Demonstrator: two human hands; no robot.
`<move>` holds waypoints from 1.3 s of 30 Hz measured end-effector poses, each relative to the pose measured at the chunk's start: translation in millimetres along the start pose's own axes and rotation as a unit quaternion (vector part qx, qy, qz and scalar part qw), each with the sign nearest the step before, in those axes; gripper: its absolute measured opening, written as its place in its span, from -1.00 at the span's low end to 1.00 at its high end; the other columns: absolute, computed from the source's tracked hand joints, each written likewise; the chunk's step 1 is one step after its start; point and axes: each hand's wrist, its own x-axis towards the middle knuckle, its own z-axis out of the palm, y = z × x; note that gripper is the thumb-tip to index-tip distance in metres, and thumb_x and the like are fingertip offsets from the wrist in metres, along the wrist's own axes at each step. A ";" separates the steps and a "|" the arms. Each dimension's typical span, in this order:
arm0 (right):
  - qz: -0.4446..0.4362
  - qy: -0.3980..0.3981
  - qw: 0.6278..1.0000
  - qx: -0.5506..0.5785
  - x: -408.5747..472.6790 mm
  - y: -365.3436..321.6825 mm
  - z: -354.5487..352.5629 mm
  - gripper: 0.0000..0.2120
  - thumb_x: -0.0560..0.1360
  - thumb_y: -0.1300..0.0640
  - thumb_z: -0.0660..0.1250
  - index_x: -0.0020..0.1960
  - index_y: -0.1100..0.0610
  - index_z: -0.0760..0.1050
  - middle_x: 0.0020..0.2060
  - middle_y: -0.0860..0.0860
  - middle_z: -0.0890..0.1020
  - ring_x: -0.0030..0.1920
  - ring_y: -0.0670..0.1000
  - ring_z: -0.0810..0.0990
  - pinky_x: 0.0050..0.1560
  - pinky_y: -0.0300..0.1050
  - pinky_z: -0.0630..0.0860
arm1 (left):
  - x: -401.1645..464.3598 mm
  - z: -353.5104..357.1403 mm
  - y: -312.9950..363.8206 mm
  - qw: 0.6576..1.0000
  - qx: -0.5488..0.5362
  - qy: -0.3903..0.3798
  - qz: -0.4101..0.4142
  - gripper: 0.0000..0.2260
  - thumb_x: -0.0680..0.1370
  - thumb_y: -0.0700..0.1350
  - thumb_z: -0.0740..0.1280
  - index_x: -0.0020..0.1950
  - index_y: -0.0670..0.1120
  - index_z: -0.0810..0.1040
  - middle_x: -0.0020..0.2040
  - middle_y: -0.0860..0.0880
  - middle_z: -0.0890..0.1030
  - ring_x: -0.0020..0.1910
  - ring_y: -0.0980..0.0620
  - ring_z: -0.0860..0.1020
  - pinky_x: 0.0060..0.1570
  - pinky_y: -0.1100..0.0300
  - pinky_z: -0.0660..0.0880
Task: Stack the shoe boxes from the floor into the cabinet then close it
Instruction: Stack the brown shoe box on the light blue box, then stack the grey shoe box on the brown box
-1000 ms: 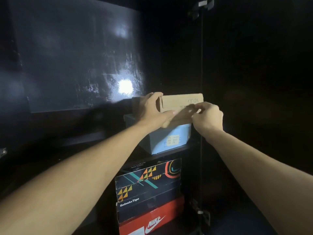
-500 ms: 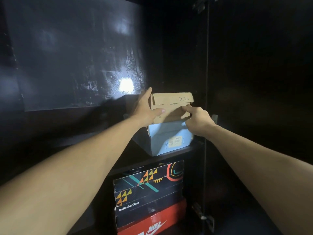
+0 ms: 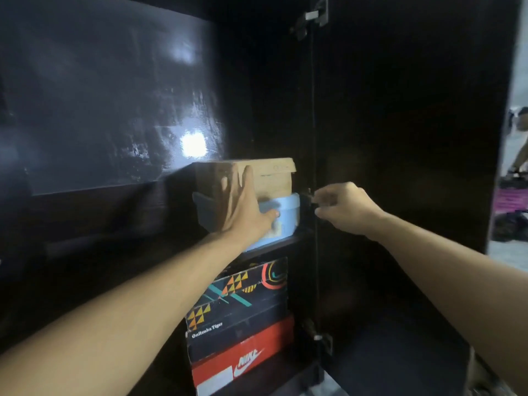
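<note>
A brown cardboard shoe box (image 3: 274, 178) sits on a light blue shoe box (image 3: 288, 212) on the upper shelf (image 3: 288, 243) of the dark cabinet. My left hand (image 3: 243, 210) lies flat with straight fingers against the front left of both boxes, pressing on them. To the right of the boxes, my right hand (image 3: 343, 210) hovers with loosely curled fingers near the hinge side of the cabinet frame, holding nothing. Below the shelf, a black patterned Onitsuka Tiger box (image 3: 237, 298) is stacked on a red Nike box (image 3: 243, 358).
The right cabinet door (image 3: 400, 167) stands open beside my right hand, with hinges (image 3: 310, 18) on its inner edge. A glossy black panel (image 3: 100, 110) fills the left. Past the door's outer edge a strip of bright room with dark clutter (image 3: 511, 218) shows.
My right hand has let go of the brown box and drawn back to the right. My left hand slid from the box's side to lie flat on its front. The boxes sit deeper in.
</note>
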 end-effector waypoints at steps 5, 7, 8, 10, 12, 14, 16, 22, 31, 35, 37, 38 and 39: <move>0.045 -0.013 0.999 -0.004 -60.3 23.5 -55.9 -0.63 0.44 0.15 0.47 0.24 0.13 0.58 0.02 0.06 0.67 -0.04 0.08 0.68 -0.13 0.00 0.68 | -46.6 5.1 66.2 0.986 -0.007 -0.160 0.052 -0.25 0.30 0.28 0.48 0.38 -0.03 0.39 0.38 -0.07 0.43 0.34 -0.11 0.37 0.29 -0.02 0.37; 0.067 -0.014 0.997 -0.018 -89.1 35.6 -77.6 -0.63 0.43 0.13 0.48 0.23 0.16 0.59 -0.04 0.05 0.70 -0.10 0.15 0.71 -0.15 0.04 0.69 | -66.7 9.4 96.5 0.952 -0.062 -0.300 0.019 -0.17 0.29 0.27 0.52 0.44 -0.03 0.35 0.42 -0.06 0.40 0.39 -0.09 0.36 0.32 0.01 0.37; 0.081 -0.016 0.996 -0.025 -104.2 42.7 -88.1 -0.63 0.44 0.13 0.48 0.22 0.16 0.59 -0.06 0.06 0.71 -0.10 0.17 0.71 -0.13 0.07 0.69 | -75.7 13.3 110.5 0.930 -0.077 -0.360 0.018 -0.16 0.27 0.28 0.53 0.44 -0.02 0.36 0.41 -0.05 0.42 0.37 -0.07 0.40 0.32 0.03 0.39; 0.115 -0.019 0.992 -0.039 -137.0 60.2 -108.1 -0.67 0.45 0.12 0.47 0.19 0.16 0.60 -0.07 0.07 0.70 -0.09 0.14 0.71 -0.12 0.04 0.69 | -95.4 24.8 137.9 0.877 -0.067 -0.473 0.057 -0.13 0.22 0.31 0.54 0.43 -0.03 0.39 0.37 -0.03 0.48 0.29 -0.04 0.48 0.31 0.04 0.42; 0.148 -0.026 0.987 -0.060 -169.4 81.7 -125.6 -0.72 0.45 0.13 0.47 0.14 0.16 0.63 -0.09 0.11 0.70 -0.10 0.14 0.70 -0.13 0.05 0.69 | -117.7 37.1 164.2 0.824 -0.037 -0.555 0.106 -0.10 0.18 0.34 0.52 0.42 -0.02 0.42 0.30 -0.01 0.53 0.22 -0.02 0.54 0.28 0.03 0.47; 0.191 -0.036 0.979 -0.068 -205.3 108.3 -142.8 -0.75 0.44 0.15 0.47 0.10 0.19 0.64 -0.13 0.17 0.72 -0.11 0.17 0.71 -0.14 0.11 0.68 | -145.0 51.7 193.0 0.785 -0.018 -0.603 0.143 -0.06 0.13 0.37 0.51 0.41 -0.01 0.43 0.25 0.00 0.56 0.17 -0.03 0.56 0.25 0.03 0.50; 0.239 -0.042 0.967 -0.079 -240.5 135.8 -157.3 -0.71 0.44 0.15 0.47 0.13 0.21 0.62 -0.14 0.18 0.72 -0.17 0.14 0.69 -0.15 0.10 0.68 | -173.3 65.1 218.1 0.758 -0.017 -0.626 0.182 -0.12 0.19 0.34 0.52 0.40 -0.04 0.44 0.22 0.01 0.57 0.16 -0.02 0.57 0.23 0.05 0.50; 0.358 -0.026 0.928 -0.098 -352.1 214.3 -201.8 -0.72 0.45 0.17 0.47 0.15 0.19 0.62 -0.11 0.20 0.72 -0.03 0.25 0.69 -0.08 0.18 0.66 | -263.2 113.6 294.1 0.679 -0.041 -0.686 0.260 -0.24 0.36 0.28 0.46 0.44 -0.07 0.40 0.30 0.00 0.52 0.24 0.00 0.51 0.22 0.12 0.46; 0.498 -0.031 0.853 -0.156 -508.9 301.1 -218.1 -0.74 0.41 0.10 0.48 -0.08 0.32 0.63 -0.16 0.21 0.67 -0.20 0.11 0.60 -0.13 0.00 0.55 | -410.9 173.7 361.8 0.606 -0.150 -0.751 0.218 -0.27 0.33 0.24 0.51 0.37 -0.13 0.48 0.31 -0.06 0.55 0.21 -0.02 0.55 0.24 0.06 0.49; 0.564 -0.080 0.799 -0.193 -567.5 331.9 -208.2 -0.69 0.39 0.04 0.48 0.06 0.19 0.64 -0.02 0.13 0.66 0.01 0.15 0.59 -0.08 -0.06 0.47 | -480.2 187.0 374.8 0.568 -0.141 -0.799 0.137 -0.31 0.40 0.19 0.48 0.37 -0.16 0.38 0.13 -0.10 0.57 0.01 -0.05 0.59 -0.14 0.11 0.54; 0.601 -0.079 0.763 -0.225 -596.6 344.8 -200.1 -0.43 0.36 0.00 0.53 0.31 0.16 0.50 0.21 0.14 0.56 0.22 0.16 0.53 0.12 -0.05 0.47 | -507.2 192.6 380.6 0.557 -0.124 -0.813 0.117 -0.60 0.42 0.19 0.46 -0.05 -0.07 0.40 0.00 -0.10 0.61 -0.01 -0.08 0.64 -0.16 0.09 0.52; 0.621 -0.070 0.745 -0.233 -610.3 351.5 -195.7 -0.25 0.31 -0.04 0.56 0.41 0.15 0.39 0.31 0.17 0.47 0.30 0.19 0.46 0.20 -0.02 0.46 | -518.2 195.0 383.0 0.549 -0.121 -0.820 0.104 -0.60 0.42 0.19 0.45 -0.16 -0.05 0.33 0.04 -0.13 0.62 0.03 -0.10 0.65 -0.10 0.06 0.55; 0.641 -0.064 0.727 -0.237 -621.8 356.3 -191.9 -0.09 0.26 -0.09 0.60 0.47 0.15 0.28 0.39 0.21 0.36 0.37 0.22 0.38 0.28 0.03 0.43 | -528.0 197.9 384.8 0.543 -0.125 -0.826 0.091 -0.58 0.41 0.20 0.45 -0.14 -0.06 0.33 0.09 -0.15 0.62 0.05 -0.11 0.65 -0.04 0.04 0.56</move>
